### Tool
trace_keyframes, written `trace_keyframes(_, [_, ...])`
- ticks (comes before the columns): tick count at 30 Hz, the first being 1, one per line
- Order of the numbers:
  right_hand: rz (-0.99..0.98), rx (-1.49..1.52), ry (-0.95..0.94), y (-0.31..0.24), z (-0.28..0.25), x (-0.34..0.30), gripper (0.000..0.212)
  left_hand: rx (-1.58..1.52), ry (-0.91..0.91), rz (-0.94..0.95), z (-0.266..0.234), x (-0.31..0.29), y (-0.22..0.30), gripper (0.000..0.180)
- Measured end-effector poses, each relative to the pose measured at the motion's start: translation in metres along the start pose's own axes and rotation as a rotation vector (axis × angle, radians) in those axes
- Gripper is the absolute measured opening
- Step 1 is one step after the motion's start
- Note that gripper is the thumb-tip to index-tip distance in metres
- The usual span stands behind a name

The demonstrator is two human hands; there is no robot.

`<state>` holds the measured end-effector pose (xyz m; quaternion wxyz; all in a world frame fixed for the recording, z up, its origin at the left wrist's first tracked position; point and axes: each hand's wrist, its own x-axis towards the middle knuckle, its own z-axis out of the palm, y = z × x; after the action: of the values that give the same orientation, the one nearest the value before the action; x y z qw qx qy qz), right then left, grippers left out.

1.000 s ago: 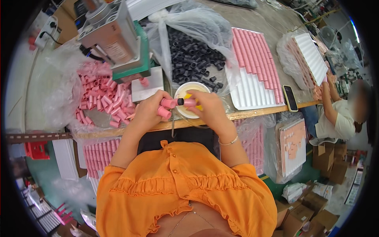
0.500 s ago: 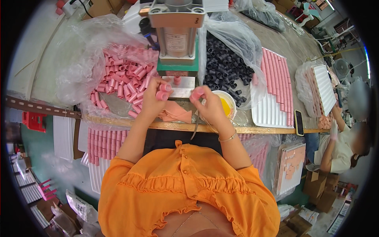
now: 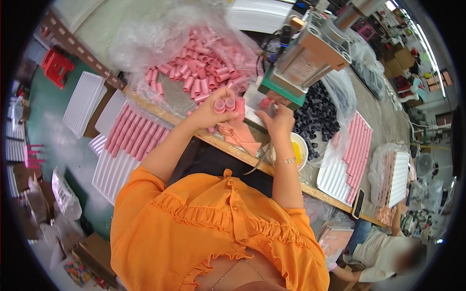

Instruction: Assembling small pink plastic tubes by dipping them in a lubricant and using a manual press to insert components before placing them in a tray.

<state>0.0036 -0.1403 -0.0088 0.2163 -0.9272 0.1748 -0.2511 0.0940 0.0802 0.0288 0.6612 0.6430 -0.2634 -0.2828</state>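
Note:
My left hand is closed around pink tubes; two round open ends point up between its fingers. My right hand reaches up to the press, thumb and fingers apart, no tube visible in them. Close to its fingertips a pink tube stands on the metal plate below the press's green block. Parts of my right fingers are hard to make out beside that block. A peach-coloured cloth lies on the table under my left hand.
Loose pink tubes heap in clear plastic at the left, black fittings behind my right hand. A white tub with yellow contents stands beside my right wrist. Farther right lie a ridged tray of pink tubes and a phone. A co-worker sits at the right.
The view has turned, so the bench now slants down to the right. My right hand has moved up to the press, and the pink tube it held no longer shows in it. My left hand keeps its tubes.

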Motion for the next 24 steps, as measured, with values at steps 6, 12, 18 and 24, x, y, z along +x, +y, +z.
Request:
trace_keyframes(6, [0.019, 0.636, -0.367, -0.042, -0.065, -0.062, 0.042, -0.258, -0.235, -0.07, 0.004, -0.066, -0.04, 0.036])
trace_keyframes(12, [0.027, 0.771, -0.588, -0.062, -0.061, -0.1, 0.027, -0.158, -0.223, -0.046, 0.026, -0.098, -0.033, 0.036])
trace_keyframes(18, [0.212, 0.811, -0.629, -0.079, -0.052, -0.113, 0.017, 0.198, 0.016, -0.055, 0.036, -0.138, -0.003, 0.038])
trace_keyframes(24, [-0.06, 0.54, -0.505, -0.098, -0.031, -0.118, 0.019, 0.643, 0.256, 0.543, 0.033, -0.166, -0.017, 0.038])
